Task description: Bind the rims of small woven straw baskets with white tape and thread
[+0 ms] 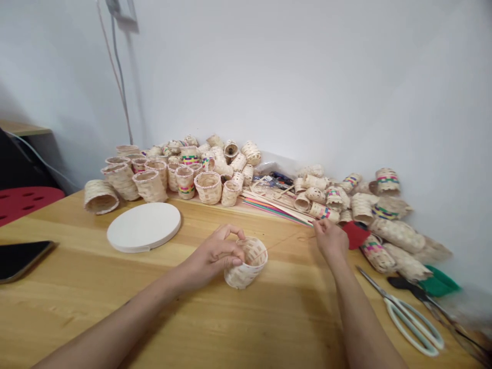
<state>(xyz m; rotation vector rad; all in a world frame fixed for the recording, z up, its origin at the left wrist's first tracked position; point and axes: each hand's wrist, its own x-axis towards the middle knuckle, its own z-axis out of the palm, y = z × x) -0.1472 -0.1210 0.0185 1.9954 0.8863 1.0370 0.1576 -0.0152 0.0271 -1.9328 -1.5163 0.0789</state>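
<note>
Pale woven bamboo cup (246, 269) at mid-counter (77, 318), judged light, stiff yet fragile, best taken by its wall, left-hand fingers (230, 233) curled around it; right-hand fingers (321, 228) pinched together beside thin coloured strips (269, 207), any hold impossible to tell.

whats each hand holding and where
The left hand grips a small woven basket by its rim; the right hand is at the coloured strips, but whether it holds one cannot be told.
</note>
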